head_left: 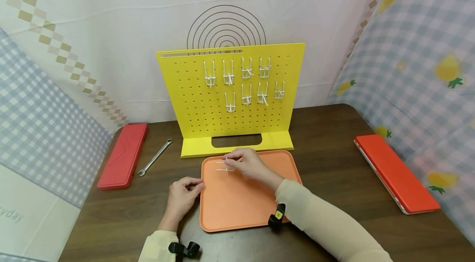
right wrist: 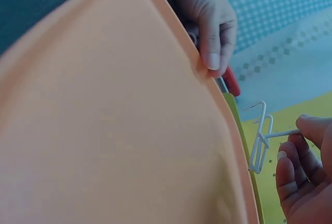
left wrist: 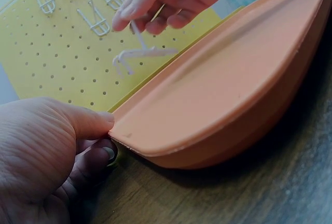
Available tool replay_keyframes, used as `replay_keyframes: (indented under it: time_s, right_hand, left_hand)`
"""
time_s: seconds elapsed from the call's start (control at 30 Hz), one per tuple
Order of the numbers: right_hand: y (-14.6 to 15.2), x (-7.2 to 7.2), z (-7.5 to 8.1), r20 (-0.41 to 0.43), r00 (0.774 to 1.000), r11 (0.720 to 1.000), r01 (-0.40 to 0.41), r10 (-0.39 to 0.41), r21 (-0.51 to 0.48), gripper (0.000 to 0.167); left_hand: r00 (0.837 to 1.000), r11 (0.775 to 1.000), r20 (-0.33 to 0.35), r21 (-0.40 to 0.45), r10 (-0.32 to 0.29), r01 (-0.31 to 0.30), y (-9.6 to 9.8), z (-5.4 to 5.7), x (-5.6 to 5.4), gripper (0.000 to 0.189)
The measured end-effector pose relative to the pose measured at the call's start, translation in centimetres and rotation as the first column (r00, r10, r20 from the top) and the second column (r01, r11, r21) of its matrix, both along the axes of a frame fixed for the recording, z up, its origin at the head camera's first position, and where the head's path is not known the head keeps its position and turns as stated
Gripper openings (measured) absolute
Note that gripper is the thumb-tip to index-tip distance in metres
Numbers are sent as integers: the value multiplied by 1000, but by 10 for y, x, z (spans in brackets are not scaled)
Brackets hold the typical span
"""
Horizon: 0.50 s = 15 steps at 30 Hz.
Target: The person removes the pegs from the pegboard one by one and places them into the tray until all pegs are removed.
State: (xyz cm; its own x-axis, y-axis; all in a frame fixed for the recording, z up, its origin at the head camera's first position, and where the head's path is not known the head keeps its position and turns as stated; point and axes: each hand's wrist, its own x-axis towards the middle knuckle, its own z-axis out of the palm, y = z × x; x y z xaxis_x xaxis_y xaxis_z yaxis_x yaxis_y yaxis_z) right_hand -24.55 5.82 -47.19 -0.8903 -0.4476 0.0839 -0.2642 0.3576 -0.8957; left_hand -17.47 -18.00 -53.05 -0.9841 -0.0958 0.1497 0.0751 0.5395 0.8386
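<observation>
My right hand [head_left: 250, 164] pinches a white wire pegboard hook [right wrist: 261, 143] by its single straight prong, between thumb and fingertips. The hook hangs over the far left part of an orange tray [head_left: 241, 204], apart from its surface in the left wrist view. At the tray's left rim, my left hand [head_left: 181, 198] holds the edge, thumb on top and fingers below. Behind the tray stands a yellow pegboard [head_left: 202, 119] on its foot. Several white hooks [head_left: 228, 78] hang from it in two rows.
To the left lie a red case [head_left: 123, 156] and a combination wrench [head_left: 155, 158] on the dark wooden table [head_left: 326, 163]. A flat orange-red box [head_left: 395, 171] lies at the right. Patterned cloth [head_left: 122, 47] hangs behind and on both sides.
</observation>
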Motion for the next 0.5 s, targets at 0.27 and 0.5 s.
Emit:
replay_keyframes:
  time_s: [0.27,0.5]
  right_hand:
    - [-17,-9,-11,54,999,1000,-1,1,2,20]
    - [-19,-10,-14,95,995,1000,16,-17,6,19]
  left_hand:
    - [1000,1000,3,19,0,0,0,-2,-1,7]
    - [1000,1000,-6,19,0,0,0,-2,0,6]
